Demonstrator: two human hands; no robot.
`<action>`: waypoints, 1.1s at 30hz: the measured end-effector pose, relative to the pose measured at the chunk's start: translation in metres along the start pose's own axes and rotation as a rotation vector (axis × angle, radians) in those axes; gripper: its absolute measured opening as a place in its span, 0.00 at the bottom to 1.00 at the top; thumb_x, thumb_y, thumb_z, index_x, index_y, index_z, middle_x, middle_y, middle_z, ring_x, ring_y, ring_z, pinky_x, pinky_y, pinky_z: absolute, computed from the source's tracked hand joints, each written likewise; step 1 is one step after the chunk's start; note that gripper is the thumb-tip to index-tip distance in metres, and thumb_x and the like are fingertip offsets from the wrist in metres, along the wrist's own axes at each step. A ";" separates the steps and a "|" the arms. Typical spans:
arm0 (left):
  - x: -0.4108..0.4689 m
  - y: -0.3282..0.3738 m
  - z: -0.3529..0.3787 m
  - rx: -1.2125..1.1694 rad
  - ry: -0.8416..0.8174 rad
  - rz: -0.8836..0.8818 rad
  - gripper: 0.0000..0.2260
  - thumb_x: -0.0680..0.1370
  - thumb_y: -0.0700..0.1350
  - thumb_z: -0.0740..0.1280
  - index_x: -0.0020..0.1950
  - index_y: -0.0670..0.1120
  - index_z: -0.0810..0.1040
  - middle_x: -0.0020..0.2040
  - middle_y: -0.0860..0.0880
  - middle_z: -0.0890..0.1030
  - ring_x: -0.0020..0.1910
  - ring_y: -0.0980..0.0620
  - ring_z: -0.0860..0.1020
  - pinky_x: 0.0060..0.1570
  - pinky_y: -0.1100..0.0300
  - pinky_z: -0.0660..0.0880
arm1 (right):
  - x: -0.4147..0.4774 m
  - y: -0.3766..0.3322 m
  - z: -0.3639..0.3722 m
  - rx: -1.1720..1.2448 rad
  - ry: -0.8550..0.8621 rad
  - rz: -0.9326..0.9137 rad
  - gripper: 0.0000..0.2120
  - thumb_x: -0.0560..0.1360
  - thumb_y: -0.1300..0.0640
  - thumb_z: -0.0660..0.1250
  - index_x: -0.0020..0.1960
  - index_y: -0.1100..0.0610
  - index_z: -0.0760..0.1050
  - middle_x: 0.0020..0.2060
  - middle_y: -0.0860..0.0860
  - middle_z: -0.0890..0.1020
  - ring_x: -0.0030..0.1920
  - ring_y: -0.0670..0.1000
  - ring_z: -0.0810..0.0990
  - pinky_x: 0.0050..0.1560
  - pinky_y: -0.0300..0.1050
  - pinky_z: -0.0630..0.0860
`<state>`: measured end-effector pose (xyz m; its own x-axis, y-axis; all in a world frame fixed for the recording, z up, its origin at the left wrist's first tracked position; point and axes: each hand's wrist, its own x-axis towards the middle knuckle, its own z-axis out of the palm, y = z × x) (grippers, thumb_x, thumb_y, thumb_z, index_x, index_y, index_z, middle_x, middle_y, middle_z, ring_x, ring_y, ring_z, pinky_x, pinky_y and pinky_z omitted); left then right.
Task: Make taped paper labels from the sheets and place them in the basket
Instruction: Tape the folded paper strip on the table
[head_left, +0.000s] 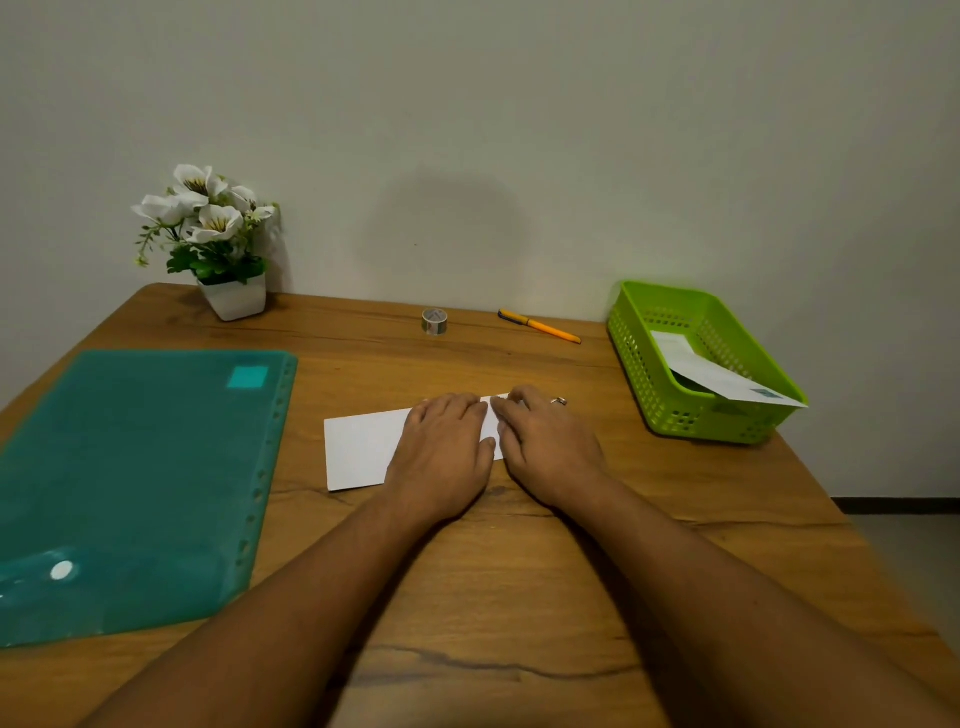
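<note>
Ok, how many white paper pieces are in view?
2: one sheet on the wooden table under both hands, another in the green plastic basket. The teal folder may hide more.

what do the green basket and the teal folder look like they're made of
Green basket: probably moulded plastic, smooth and slightly glossy, with rows of small holes in its walls. Teal folder: looks like thin translucent plastic sheet, with punched holes along one edge and a glare spot.

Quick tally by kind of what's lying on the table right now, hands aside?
Green basket: 1
White paper: 2 (flat sheet, leaning sheet in the basket)
Tape roll: 1
Orange pen: 1
Teal folder: 1
Flower pot: 1
Total: 7
</note>
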<state>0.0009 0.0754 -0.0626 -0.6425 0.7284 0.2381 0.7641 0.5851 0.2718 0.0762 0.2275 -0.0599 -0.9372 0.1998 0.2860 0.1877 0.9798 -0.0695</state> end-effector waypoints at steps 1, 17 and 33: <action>0.000 0.000 0.000 0.001 0.000 -0.002 0.23 0.84 0.53 0.56 0.79 0.48 0.67 0.77 0.49 0.70 0.76 0.51 0.65 0.78 0.49 0.57 | 0.001 -0.001 0.000 -0.018 -0.016 0.023 0.19 0.85 0.48 0.55 0.72 0.50 0.74 0.65 0.50 0.77 0.53 0.53 0.80 0.41 0.44 0.68; 0.001 0.001 0.001 0.014 0.006 -0.005 0.23 0.84 0.53 0.56 0.78 0.47 0.68 0.77 0.49 0.70 0.76 0.51 0.65 0.78 0.49 0.57 | -0.006 0.003 0.002 -0.013 -0.036 0.091 0.22 0.83 0.45 0.54 0.70 0.51 0.77 0.65 0.53 0.78 0.58 0.57 0.78 0.54 0.52 0.76; 0.001 0.000 0.000 0.007 -0.008 -0.009 0.23 0.85 0.53 0.55 0.79 0.48 0.67 0.77 0.49 0.69 0.77 0.51 0.64 0.78 0.49 0.56 | -0.002 -0.004 -0.001 -0.039 -0.059 0.117 0.24 0.83 0.41 0.53 0.75 0.48 0.72 0.69 0.55 0.76 0.60 0.59 0.79 0.55 0.52 0.75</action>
<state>0.0002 0.0762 -0.0620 -0.6489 0.7258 0.2286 0.7587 0.5942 0.2671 0.0775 0.2237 -0.0595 -0.9237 0.3126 0.2213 0.3068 0.9498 -0.0611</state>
